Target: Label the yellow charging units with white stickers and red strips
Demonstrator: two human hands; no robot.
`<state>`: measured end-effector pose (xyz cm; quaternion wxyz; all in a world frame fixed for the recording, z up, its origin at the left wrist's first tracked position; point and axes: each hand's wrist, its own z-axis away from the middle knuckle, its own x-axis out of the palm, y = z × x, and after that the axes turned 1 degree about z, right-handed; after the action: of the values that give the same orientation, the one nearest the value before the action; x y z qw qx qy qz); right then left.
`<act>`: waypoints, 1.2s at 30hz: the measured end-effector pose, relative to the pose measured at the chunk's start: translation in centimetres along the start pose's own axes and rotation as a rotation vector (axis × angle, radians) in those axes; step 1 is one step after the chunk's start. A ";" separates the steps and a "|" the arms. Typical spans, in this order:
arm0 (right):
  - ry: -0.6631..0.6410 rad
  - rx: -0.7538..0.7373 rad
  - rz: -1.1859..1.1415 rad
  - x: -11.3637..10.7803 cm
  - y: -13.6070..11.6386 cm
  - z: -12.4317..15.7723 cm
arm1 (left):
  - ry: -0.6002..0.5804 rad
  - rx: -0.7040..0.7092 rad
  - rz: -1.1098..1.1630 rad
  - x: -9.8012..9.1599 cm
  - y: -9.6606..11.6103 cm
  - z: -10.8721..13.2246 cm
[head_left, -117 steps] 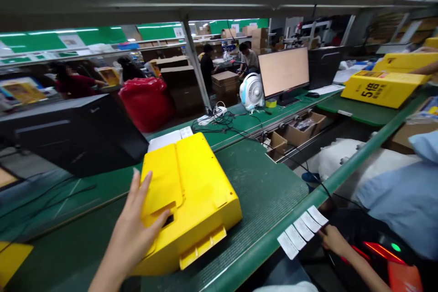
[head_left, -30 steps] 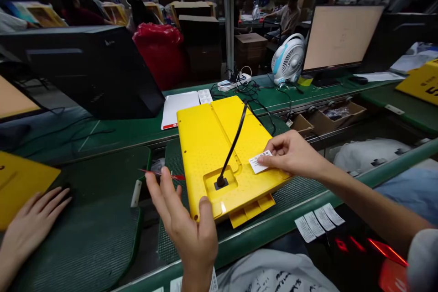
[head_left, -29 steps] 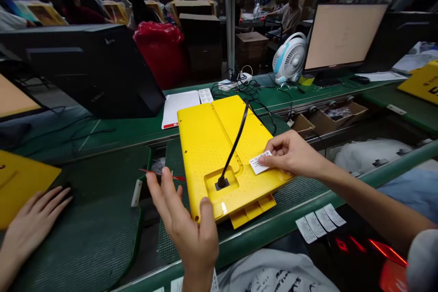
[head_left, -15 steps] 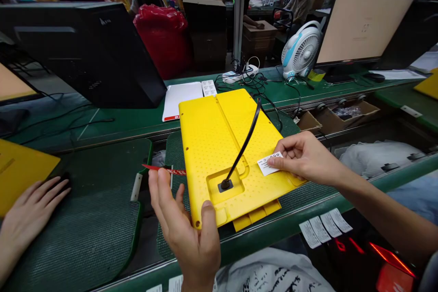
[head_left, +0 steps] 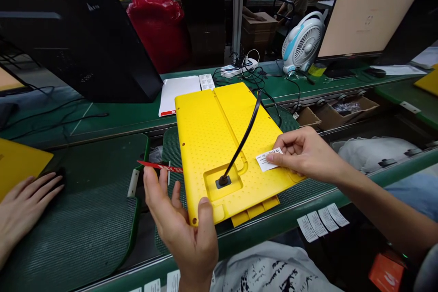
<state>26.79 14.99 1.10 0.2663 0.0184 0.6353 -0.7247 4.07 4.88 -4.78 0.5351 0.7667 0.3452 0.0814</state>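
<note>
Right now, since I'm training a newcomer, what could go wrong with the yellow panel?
The white label, pinched at one end by the right hand, might crease or slip. The black cable, arching up from the yellow panel, could get caught and strain its plug.

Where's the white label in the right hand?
Head view, right of centre: the white label is pinched in the right hand over the yellow casing, just right of the black cable.
</note>
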 end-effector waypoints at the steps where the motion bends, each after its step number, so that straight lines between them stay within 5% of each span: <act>1: 0.004 -0.006 0.013 0.0 0.0 0.0 | 0.001 -0.002 0.000 0.0 0.0 0.0; 36: 0.002 0.043 0.057 0.0 -0.4 0.0 | 0.000 -0.007 -0.021 0.0 -0.1 0.1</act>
<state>26.61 14.98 1.42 0.2858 0.0428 0.6190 -0.7303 4.07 4.83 -4.91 0.5387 0.7612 0.3528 0.0769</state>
